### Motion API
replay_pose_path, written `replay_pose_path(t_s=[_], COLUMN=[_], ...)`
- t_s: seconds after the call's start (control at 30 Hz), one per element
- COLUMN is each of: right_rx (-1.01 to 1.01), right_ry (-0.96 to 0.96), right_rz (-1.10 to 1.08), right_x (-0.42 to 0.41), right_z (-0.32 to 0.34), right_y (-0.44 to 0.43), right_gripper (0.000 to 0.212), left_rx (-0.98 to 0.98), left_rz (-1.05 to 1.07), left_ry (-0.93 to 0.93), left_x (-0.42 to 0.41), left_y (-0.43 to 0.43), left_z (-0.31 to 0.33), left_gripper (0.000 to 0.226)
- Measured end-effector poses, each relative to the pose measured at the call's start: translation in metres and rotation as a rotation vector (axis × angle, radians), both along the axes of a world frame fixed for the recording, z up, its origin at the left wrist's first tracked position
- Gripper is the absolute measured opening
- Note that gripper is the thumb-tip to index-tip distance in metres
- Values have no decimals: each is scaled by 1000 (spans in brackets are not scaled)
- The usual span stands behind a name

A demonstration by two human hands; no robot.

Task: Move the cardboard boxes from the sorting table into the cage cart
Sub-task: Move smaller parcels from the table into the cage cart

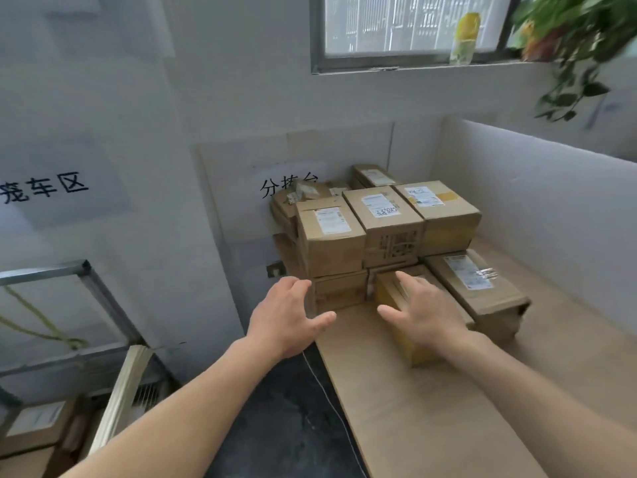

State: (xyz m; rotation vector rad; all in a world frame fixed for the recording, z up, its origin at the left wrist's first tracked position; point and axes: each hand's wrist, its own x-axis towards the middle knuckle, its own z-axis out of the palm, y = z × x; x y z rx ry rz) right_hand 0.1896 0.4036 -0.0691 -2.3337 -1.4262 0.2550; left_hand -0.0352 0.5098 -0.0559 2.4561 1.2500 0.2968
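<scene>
Stack of cardboard boxes (386,222) sits at the far end of the table (431,426), pushed into the corner where the back wall meets a white side panel (537,201). Two layers as far as I can see: three labelled ones side by side on top, more behind them, and a lower row in front. A long box (479,288) with a label lies at the right of the lower row. Just left of it is a yellow-taped box (386,293), the one closest to the person.

Right hand (427,315) is laid flat over the top of that yellow-taped box, fingers straight and fairly close together, thumb stuck out to the left. Can't tell if it's actually pressing down or just skimming above. Left hand (289,315) is in the air at the table's left edge, just in front of the lower left box (339,288), fingers spread apart, thumb out, holding nothing.

Cage cart (44,270) is off to the left, well apart from the stack: grey metal frame, a yellow-green strap (70,342) across it, and one labelled box (34,426) down inside. Some pale flat sheets (120,391) lean against it. Window (413,29) up top has a yellowish bottle (465,36) on the sill and a leafy plant (568,46) hanging at the right. Thin white cord (327,391) runs over the dark floor by the table.
</scene>
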Motion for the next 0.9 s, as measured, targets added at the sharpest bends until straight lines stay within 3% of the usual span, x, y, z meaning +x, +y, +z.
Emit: replay_pose_path(t_s=[0.6, 0.9], right_rx=[-155, -270], right_ry=[38, 76], right_rz=[-247, -360], right_x=[101, 127], right_z=[-61, -97], right_y=[10, 50], right_gripper=[85, 65], left_rx=[-158, -282], left_rz=[-185, -258], left_ry=[32, 104], left_x=[137, 178], left_y=[38, 81], left_z=[-64, -122], left_gripper=[81, 84])
